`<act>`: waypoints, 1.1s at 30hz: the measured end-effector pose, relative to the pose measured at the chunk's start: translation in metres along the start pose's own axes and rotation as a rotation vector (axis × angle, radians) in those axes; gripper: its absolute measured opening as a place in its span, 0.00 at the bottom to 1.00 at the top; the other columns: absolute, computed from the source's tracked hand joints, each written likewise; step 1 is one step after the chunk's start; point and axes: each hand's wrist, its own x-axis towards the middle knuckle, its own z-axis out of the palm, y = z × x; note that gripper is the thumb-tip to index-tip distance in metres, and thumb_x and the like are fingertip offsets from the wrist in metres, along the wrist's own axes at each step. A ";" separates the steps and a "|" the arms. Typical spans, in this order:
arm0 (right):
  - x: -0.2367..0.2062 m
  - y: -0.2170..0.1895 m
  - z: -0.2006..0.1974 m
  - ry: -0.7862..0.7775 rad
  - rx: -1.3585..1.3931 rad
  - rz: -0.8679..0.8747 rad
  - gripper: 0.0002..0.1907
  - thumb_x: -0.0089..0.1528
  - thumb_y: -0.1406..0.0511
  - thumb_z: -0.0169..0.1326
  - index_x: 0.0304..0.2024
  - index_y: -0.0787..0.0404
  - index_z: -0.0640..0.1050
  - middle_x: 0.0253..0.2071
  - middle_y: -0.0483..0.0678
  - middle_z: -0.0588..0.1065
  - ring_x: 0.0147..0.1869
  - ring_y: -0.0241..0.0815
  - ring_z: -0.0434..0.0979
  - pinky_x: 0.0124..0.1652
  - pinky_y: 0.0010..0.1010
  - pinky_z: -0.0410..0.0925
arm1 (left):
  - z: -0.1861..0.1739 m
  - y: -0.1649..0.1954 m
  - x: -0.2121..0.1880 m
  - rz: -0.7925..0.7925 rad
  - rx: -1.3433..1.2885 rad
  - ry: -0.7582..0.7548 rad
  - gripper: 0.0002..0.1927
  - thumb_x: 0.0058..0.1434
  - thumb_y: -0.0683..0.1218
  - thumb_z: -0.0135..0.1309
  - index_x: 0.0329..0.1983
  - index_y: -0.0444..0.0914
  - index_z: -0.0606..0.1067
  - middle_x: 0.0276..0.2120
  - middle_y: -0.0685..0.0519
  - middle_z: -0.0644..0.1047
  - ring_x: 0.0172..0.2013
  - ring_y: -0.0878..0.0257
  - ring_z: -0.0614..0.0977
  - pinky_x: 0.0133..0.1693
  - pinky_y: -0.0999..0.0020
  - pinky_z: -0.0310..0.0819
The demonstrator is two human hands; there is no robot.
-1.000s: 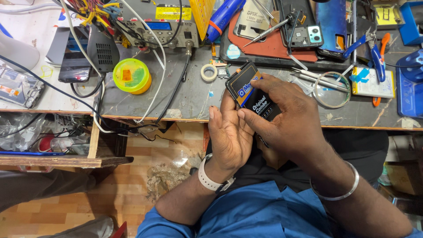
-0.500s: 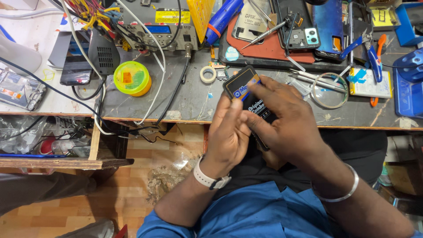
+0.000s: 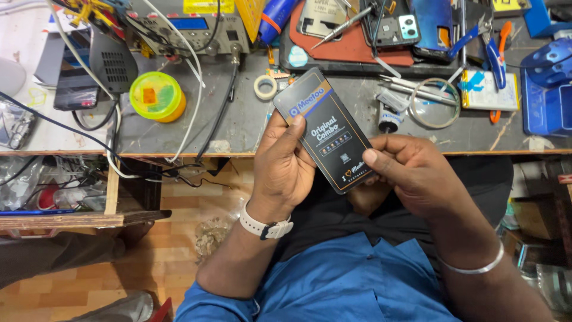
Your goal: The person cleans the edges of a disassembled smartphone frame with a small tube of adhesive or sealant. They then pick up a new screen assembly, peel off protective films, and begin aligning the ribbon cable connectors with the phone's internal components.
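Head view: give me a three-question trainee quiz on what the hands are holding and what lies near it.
1. True or false: both hands hold the black rectangular pack.
2. The yellow-green round tin lies on which side of the pack? A) the person's left B) the person's right
3. Fill in: the left hand has a white ____ at its wrist.

Key: 1 true, the right hand grips the lower end; 2 A; 3 watch.

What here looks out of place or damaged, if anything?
Nothing looks damaged or spilled. Both hands, left hand and right hand, hold a flat black package at a slant. The workbench is crowded with tangled cables and scattered tools.
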 end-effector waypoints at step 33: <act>0.001 0.017 0.013 -0.044 0.227 -0.094 0.26 0.63 0.68 0.58 0.61 0.75 0.71 0.39 0.49 0.78 0.36 0.34 0.76 0.37 0.24 0.71 | 0.031 -0.002 -0.013 0.180 0.446 -0.015 0.19 0.75 0.41 0.50 0.68 0.32 0.67 0.58 0.44 0.75 0.57 0.62 0.78 0.60 0.66 0.73</act>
